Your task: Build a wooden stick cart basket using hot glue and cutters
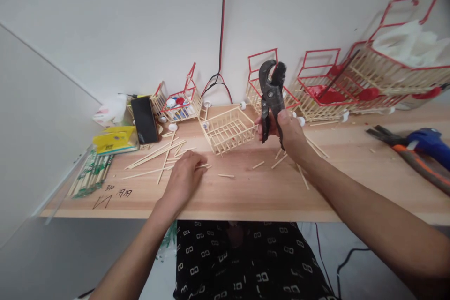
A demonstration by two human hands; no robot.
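Note:
My right hand (288,133) grips the handles of dark metal cutting pliers (271,85), held upright above the wooden table (267,192) with the jaws pointing up. My left hand (185,176) rests on the table with its fingers curled over short wooden sticks (206,166); whether it pinches one I cannot tell. A small basket of wooden sticks (229,130) stands between the two hands, a little farther back. More loose sticks (160,153) lie to the left of my left hand, and short cut pieces (279,161) lie below my right hand.
Several stick baskets with red frames (319,86) line the wall, one at the left (180,101) holding bottle caps. A black phone (144,119), yellow pack (115,140) and packed sticks (92,173) sit far left. A blue glue gun (429,142) and orange-handled pliers (415,159) lie right.

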